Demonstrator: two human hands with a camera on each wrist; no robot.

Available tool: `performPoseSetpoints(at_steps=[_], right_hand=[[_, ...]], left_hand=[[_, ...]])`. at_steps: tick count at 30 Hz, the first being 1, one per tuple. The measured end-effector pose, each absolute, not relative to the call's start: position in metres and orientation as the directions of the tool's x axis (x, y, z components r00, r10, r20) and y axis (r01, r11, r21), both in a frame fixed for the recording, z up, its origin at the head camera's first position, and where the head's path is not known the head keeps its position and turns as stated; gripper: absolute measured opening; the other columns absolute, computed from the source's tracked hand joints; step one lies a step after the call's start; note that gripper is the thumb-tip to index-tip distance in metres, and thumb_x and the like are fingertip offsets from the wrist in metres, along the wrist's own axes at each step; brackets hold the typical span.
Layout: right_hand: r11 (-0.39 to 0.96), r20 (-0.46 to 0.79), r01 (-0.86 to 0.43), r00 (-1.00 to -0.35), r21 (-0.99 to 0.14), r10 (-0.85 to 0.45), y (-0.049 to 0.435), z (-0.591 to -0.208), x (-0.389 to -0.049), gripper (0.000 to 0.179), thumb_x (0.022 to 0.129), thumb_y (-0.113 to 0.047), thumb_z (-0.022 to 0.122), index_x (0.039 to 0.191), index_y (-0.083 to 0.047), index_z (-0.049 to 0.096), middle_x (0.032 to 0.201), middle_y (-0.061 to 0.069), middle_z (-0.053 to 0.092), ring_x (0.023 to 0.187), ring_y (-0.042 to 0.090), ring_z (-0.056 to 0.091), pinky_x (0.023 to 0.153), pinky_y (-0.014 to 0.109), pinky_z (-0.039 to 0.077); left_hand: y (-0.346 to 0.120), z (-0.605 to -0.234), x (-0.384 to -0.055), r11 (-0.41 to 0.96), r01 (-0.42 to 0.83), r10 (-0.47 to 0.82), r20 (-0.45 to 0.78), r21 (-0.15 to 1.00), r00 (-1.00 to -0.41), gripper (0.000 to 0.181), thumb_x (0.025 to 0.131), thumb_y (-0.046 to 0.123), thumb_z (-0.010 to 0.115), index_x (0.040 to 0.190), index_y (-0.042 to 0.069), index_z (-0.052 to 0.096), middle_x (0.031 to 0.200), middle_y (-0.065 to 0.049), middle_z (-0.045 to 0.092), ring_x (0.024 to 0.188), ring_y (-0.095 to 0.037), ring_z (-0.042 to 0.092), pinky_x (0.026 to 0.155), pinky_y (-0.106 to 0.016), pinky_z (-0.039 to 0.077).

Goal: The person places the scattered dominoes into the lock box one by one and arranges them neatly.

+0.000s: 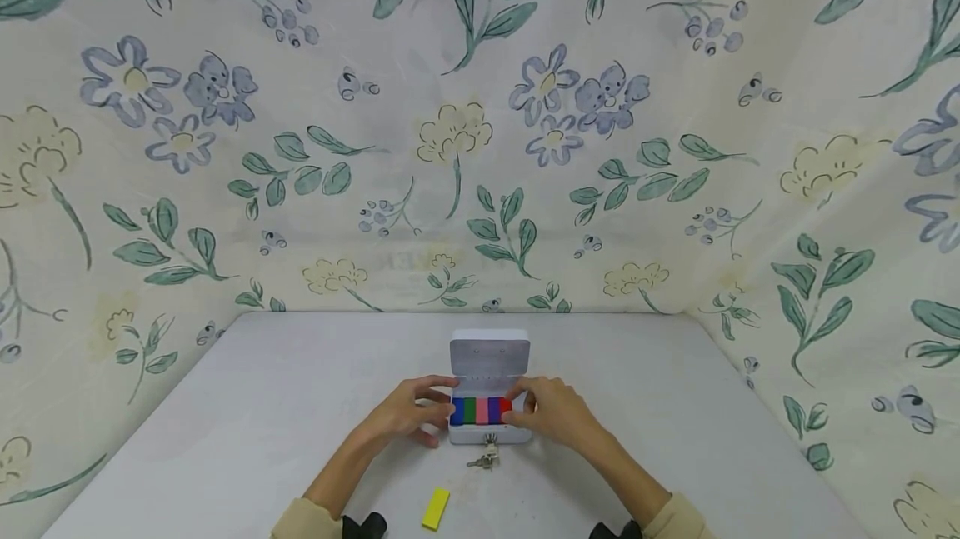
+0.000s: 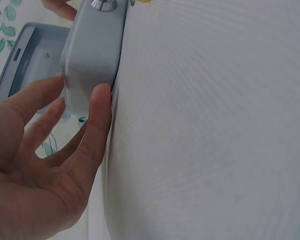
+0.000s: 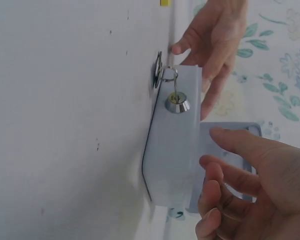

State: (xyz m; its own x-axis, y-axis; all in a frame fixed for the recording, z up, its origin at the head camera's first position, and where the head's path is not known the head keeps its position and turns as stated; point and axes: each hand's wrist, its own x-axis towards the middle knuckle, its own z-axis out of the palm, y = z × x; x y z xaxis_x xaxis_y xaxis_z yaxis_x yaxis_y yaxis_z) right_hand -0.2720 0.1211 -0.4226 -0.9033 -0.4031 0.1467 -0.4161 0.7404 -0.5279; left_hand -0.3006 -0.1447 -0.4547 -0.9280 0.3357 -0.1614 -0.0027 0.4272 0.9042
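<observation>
A small white metal cash box (image 1: 471, 436) stands with its lid (image 1: 489, 353) up. In it lies a row of coloured blocks: a blue block (image 1: 457, 411), a green block (image 1: 470, 411), a pink block (image 1: 482, 411), a purple-blue block (image 1: 494, 411) and a red block (image 1: 506, 406). My right hand (image 1: 553, 410) pinches the red block by its ends between thumb and forefinger. In the right wrist view the box wall hides the blocks. My left hand (image 1: 408, 410) rests spread fingers against the box's left end, with fingertips at its rim and side.
Keys (image 1: 483, 461) hang from the lock (image 3: 177, 103) on the box front. A yellow block (image 1: 436, 509) lies on the white table (image 1: 300, 372), nearer me. Flower-patterned cloth (image 1: 420, 189) rises behind the table and along both sides.
</observation>
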Motion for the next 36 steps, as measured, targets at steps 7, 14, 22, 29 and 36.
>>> performPoseSetpoints(at_steps=[7,14,22,29,36], right_hand=[[0.741,0.105,-0.384,-0.912,-0.550,-0.396,0.115,-0.420,-0.260,0.031,0.083,-0.032,0.077,0.103,-0.010,0.070,0.068,-0.006,0.054,0.059,0.008,0.045,0.049,0.019,0.035],[0.742,0.034,-0.344,-0.917,-0.575,-0.398,0.104,-0.422,-0.245,0.032,0.081,-0.034,0.079,0.102,-0.012,0.070,0.066,-0.007,0.055,0.058,0.007,0.047,0.049,0.018,0.040],[0.750,0.004,-0.319,-0.922,-0.580,-0.388,0.094,-0.421,-0.233,0.044,0.080,-0.037,0.080,0.112,-0.013,0.064,0.065,-0.008,0.054,0.055,0.007,0.047,0.049,0.019,0.040],[0.748,-0.050,-0.315,-0.906,-0.584,-0.420,0.083,-0.419,-0.224,0.044,0.079,-0.038,0.080,0.111,-0.013,0.063,0.060,-0.008,0.055,0.051,0.007,0.048,0.048,0.018,0.039],[0.754,-0.103,-0.303,-0.893,-0.583,-0.438,0.070,-0.423,-0.216,0.039,0.079,-0.039,0.081,0.107,-0.017,0.065,0.059,-0.009,0.056,0.052,0.006,0.050,0.049,0.019,0.041]], left_hand=[[-0.144,-0.453,-0.301,0.432,-0.012,0.331,-0.171,0.902,-0.928,0.052,0.088,0.022,0.073,0.137,0.017,0.055,0.126,-0.019,0.059,0.082,-0.019,0.067,0.063,-0.034,0.062],[-0.144,-0.454,-0.298,0.440,-0.025,0.312,-0.179,0.898,-0.933,0.051,0.089,0.021,0.072,0.137,0.017,0.056,0.126,-0.018,0.060,0.083,-0.019,0.068,0.063,-0.034,0.062],[-0.144,-0.454,-0.298,0.441,-0.009,0.323,-0.168,0.898,-0.932,0.052,0.089,0.021,0.072,0.138,0.017,0.055,0.126,-0.018,0.060,0.082,-0.019,0.068,0.063,-0.035,0.062],[-0.145,-0.453,-0.299,0.437,-0.002,0.333,-0.164,0.899,-0.929,0.052,0.089,0.022,0.072,0.138,0.017,0.055,0.128,-0.020,0.059,0.083,-0.019,0.068,0.064,-0.034,0.062],[-0.144,-0.453,-0.298,0.443,0.000,0.328,-0.162,0.897,-0.931,0.052,0.089,0.020,0.072,0.138,0.016,0.055,0.127,-0.020,0.059,0.081,-0.019,0.067,0.063,-0.035,0.062]])
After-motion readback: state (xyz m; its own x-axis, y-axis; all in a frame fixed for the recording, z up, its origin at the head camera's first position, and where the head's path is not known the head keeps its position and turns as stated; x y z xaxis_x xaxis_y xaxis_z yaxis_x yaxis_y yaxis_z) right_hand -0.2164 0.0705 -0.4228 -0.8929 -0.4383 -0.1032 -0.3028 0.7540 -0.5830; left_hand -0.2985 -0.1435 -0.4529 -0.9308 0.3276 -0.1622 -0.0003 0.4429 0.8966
